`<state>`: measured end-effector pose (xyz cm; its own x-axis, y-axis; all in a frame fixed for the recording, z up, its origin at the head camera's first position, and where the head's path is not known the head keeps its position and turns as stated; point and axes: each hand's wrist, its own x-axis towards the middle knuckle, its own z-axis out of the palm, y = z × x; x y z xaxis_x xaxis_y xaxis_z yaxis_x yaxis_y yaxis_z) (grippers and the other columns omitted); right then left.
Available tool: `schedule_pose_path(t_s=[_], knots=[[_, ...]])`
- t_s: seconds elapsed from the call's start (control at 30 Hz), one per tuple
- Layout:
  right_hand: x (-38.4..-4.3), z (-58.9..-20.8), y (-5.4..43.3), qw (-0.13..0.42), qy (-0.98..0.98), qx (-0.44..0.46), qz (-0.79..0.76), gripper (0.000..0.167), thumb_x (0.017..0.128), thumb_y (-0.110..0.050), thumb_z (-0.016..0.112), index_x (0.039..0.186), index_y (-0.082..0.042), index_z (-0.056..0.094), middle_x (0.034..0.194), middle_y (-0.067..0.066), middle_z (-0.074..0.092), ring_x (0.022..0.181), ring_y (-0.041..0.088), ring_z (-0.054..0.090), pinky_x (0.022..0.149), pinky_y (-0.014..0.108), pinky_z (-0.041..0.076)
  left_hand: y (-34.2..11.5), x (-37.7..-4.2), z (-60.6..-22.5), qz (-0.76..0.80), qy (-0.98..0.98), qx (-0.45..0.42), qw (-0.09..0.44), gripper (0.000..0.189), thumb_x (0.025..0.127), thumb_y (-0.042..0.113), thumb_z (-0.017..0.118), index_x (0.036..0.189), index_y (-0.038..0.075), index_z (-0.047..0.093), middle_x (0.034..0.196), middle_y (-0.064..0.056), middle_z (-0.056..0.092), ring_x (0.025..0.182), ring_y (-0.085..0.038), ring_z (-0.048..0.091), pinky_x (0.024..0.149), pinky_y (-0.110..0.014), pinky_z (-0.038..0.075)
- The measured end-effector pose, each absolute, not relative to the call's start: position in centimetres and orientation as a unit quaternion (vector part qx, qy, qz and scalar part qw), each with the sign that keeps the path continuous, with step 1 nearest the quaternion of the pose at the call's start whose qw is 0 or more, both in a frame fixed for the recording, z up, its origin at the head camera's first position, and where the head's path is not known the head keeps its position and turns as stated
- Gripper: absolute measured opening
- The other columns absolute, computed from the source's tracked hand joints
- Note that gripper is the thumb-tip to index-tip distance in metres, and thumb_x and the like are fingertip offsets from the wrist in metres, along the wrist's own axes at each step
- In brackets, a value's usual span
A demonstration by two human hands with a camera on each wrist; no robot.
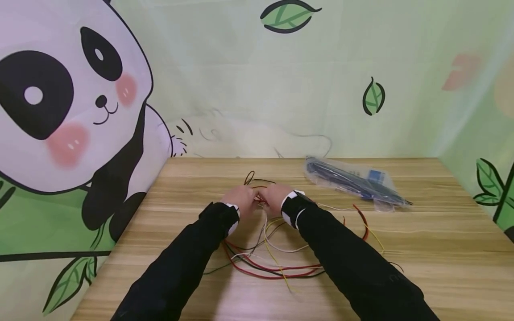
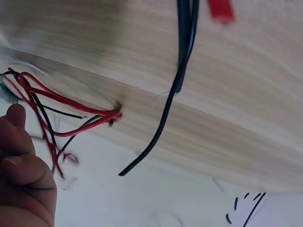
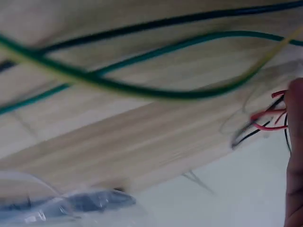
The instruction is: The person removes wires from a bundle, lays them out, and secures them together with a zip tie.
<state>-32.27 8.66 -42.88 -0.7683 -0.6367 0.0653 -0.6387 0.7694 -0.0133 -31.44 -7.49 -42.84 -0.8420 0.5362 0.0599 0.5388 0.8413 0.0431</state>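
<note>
In the head view my left hand (image 1: 239,198) and right hand (image 1: 276,198) meet over a bundle of thin wires, their fingers curled in towards each other. Red and black wires (image 2: 113,115) stick out beyond the left fingertips in the left wrist view. At the right edge of the right wrist view, part of the right hand (image 3: 296,165) shows beside red wire ends (image 3: 270,113). The exact grip is hidden between the hands. Below them, loose red wires (image 1: 263,277), with black, white, green and yellow ones, curve across the table towards my forearms.
A clear plastic bag (image 1: 353,178) of dark, long, thin items lies at the back right of the wooden table (image 1: 421,267). A thick red wire (image 1: 365,225) curves beside the right sleeve. Behind the table hangs a panda-printed cloth (image 1: 241,80).
</note>
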Motion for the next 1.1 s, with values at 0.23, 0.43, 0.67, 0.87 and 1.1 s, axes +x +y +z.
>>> schedule_pose_path(t_s=[0.23, 0.43, 0.67, 0.87, 1.1], knots=[[-31.2, -41.4, 10.4, 0.119, -0.917, 0.38, 0.037, 0.013, 0.089, -0.006, 0.07, 0.087, -0.008, 0.058, 0.066, 0.006, 0.063, 0.058, 0.026, 0.064, 0.052, 0.039, 0.05, -7.8, -31.8, -41.8, -0.053, -0.96, -0.275, 0.024, 0.011, 0.101, 0.009, 0.063, 0.102, 0.006, 0.073, 0.094, -0.008, 0.073, 0.087, -0.023, 0.07, 0.077, -0.037, 0.056], [-30.8, -40.7, 11.4, 0.122, -0.922, 0.368, -0.012, 0.014, 0.096, -0.009, 0.067, 0.085, -0.008, 0.059, 0.068, 0.005, 0.065, 0.059, 0.025, 0.065, 0.054, 0.038, 0.051, -8.3, -31.6, -41.1, 0.007, -0.959, -0.281, 0.03, 0.011, 0.101, 0.002, 0.061, 0.106, 0.005, 0.069, 0.1, -0.012, 0.073, 0.095, -0.027, 0.071, 0.08, -0.038, 0.057], [-31.6, -41.0, 13.2, 0.082, -0.937, 0.338, -0.034, 0.012, 0.099, -0.011, 0.065, 0.087, -0.009, 0.068, 0.075, 0.006, 0.069, 0.071, 0.025, 0.069, 0.063, 0.039, 0.054, -9.9, -30.9, -40.2, 0.065, -0.965, -0.253, 0.02, 0.009, 0.1, 0.001, 0.061, 0.107, 0.002, 0.067, 0.101, -0.012, 0.07, 0.092, -0.027, 0.07, 0.073, -0.04, 0.058], [-32.4, -41.4, 14.6, 0.116, -0.934, 0.336, 0.016, 0.006, 0.099, -0.01, 0.065, 0.095, -0.006, 0.068, 0.094, 0.01, 0.071, 0.085, 0.031, 0.072, 0.074, 0.041, 0.057, -12.7, -30.1, -39.5, 0.079, -0.966, -0.235, 0.075, 0.005, 0.098, 0.002, 0.063, 0.1, 0.0, 0.067, 0.09, -0.012, 0.068, 0.078, -0.026, 0.069, 0.067, -0.041, 0.059], [-32.9, -41.5, 15.2, 0.128, -0.934, 0.328, 0.063, 0.008, 0.1, -0.011, 0.065, 0.101, -0.004, 0.067, 0.097, 0.01, 0.068, 0.088, 0.033, 0.071, 0.077, 0.044, 0.056, -15.5, -27.2, -37.9, 0.053, -0.959, -0.245, 0.131, 0.013, 0.094, 0.005, 0.064, 0.081, 0.003, 0.061, 0.073, -0.008, 0.061, 0.065, -0.025, 0.063, 0.058, -0.041, 0.055]])
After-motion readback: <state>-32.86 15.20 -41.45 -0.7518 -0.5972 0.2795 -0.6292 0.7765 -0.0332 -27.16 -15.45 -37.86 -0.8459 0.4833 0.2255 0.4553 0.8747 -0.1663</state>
